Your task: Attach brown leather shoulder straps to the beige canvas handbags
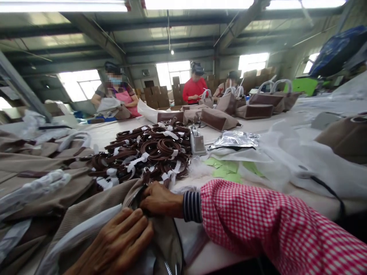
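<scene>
A taupe handbag (97,204) with fine ribbed cloth lies in front of me, its zipped mouth toward my hands. My left hand (123,233) is closed over the near edge of that mouth, fingers curled together. Just beyond it, my right hand (160,200) pinches the far edge by the dark zipper, with the fingertips partly hidden in the fold. White wrapping runs along the bag's handle. Behind the bag spreads a pile of coiled brown straps (160,147) with white wrapped bits.
More taupe bags (25,164) crowd the left side. A grey device (197,141), silver foil packet (235,139) and green paper pieces (223,168) lie past my right arm. Finished-looking handbags (220,118) stand farther back. Several co-workers sit or stand across the table.
</scene>
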